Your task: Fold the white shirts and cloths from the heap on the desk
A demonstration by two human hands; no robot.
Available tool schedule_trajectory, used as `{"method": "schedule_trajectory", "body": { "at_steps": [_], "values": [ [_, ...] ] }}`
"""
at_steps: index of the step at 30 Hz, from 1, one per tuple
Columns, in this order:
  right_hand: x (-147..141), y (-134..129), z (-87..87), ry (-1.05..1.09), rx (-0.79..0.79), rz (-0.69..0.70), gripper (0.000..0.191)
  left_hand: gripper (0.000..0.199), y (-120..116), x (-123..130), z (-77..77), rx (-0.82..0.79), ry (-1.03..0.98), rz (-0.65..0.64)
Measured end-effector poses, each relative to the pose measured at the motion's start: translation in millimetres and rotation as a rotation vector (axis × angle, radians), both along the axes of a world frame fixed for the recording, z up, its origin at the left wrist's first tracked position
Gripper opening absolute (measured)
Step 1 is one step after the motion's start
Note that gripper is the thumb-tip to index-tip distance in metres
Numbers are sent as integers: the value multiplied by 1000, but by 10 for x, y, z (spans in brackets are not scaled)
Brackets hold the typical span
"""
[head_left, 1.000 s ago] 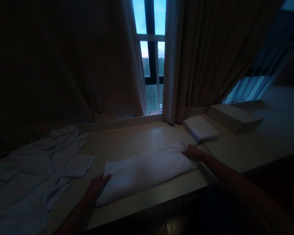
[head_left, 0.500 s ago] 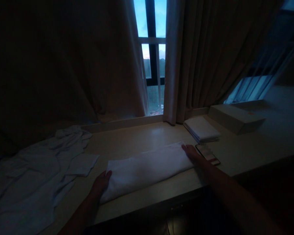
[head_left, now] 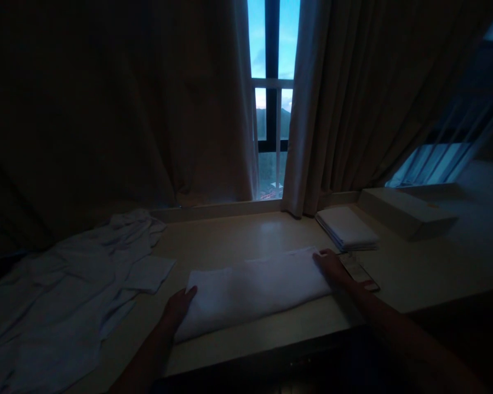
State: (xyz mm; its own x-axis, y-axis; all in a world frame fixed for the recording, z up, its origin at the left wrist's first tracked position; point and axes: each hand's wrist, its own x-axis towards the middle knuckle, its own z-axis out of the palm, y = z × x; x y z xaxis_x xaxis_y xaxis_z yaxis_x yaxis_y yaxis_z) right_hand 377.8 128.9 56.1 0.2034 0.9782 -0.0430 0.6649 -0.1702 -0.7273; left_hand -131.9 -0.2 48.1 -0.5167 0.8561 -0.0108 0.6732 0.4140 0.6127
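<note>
A white cloth [head_left: 254, 295], folded into a long flat strip, lies on the pale tabletop [head_left: 225, 241] in front of me. My left hand [head_left: 178, 306] grips its left short end, thumb on top and the fingers mostly hidden. At the far right end, my right hand [head_left: 331, 267] pinches the upper corner, with the thumb side over the cloth. Just beyond that hand is a thin flat object with a dark edge [head_left: 355, 268], partly covered by my wrist; its kind is hard to make out in the dim light.
A rumpled heap of white cloths [head_left: 61, 295] spreads over the left side. Folded white cloths [head_left: 347, 227] are stacked at the back right, beside a pale closed box [head_left: 411, 213]. Curtains [head_left: 312, 109] hang behind the table around a narrow window [head_left: 271, 115].
The camera view has shifted slightly, so the scene sits a little farther right and mostly lower. Both hands stay on the ends of the folded cloth.
</note>
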Motion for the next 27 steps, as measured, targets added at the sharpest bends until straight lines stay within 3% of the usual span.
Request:
{"method": "schedule_trajectory", "body": {
  "at_steps": [2, 5, 9, 11, 14, 19, 27],
  "values": [
    [-147, -38, 62, -112, 142, 36, 48, 42, 0, -8, -54, -27, -1, -19],
    [-600, -113, 171, -335, 358, 311, 39, 47, -4, -22, -130, -50, 12, -26],
    [-1457, -180, 279, -393, 295, 734, 36, 53, -25, -34, -191, -59, 23, -39],
    [-1839, -158, 294, -409, 193, 802, 46, 56, -42, -31, -213, -61, 31, -39],
    [-2216, -45, 295, -423, 83, 797, 58, 61, -75, -16, -248, -61, 44, -26],
    [-2384, 234, 388, -456, -59, 802, 40, 59, -115, 8, -289, -44, 30, -19],
    [-2267, 560, 545, -476, -266, 910, 15, 53, -123, 19, -281, -26, 13, -23]
  ]
}}
